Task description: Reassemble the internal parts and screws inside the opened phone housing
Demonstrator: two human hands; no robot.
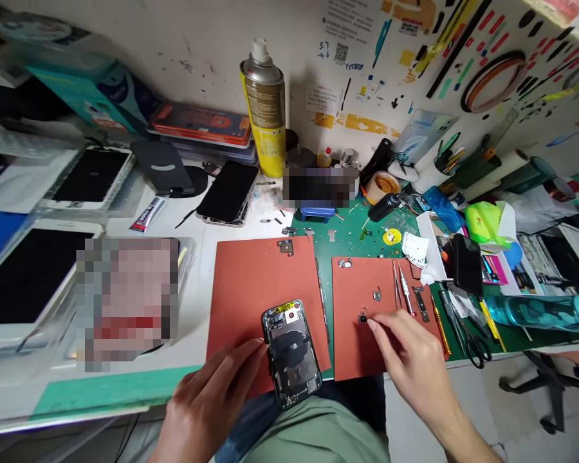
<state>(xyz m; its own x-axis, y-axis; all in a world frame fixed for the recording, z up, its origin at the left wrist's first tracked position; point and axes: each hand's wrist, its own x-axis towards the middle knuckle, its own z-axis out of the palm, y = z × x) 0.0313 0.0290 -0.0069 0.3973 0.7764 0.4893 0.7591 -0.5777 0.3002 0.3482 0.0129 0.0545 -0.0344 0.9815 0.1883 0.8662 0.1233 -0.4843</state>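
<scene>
An opened phone housing [296,350], its inside facing up, lies tilted at the front of the left reddish-brown mat [251,283], its lower end past the table edge. My left hand [212,392] grips its left edge between thumb and fingers. Over the right reddish-brown mat [354,357], my right hand [410,350] pinches a small black square part [363,317], which looks like a camera module. Just above it lies a small metal piece [377,295]. Tweezers [405,289] and a long thin board-like part [421,304] rest to its right.
A metal pry tool [321,289] lies between the mats. Black scissors [475,347] and an orange screwdriver [441,328] are at right, near a blue bottle [540,313]. A yellow spray can [265,116] stands behind. Phones, including a black-screened one [229,190], lie at left.
</scene>
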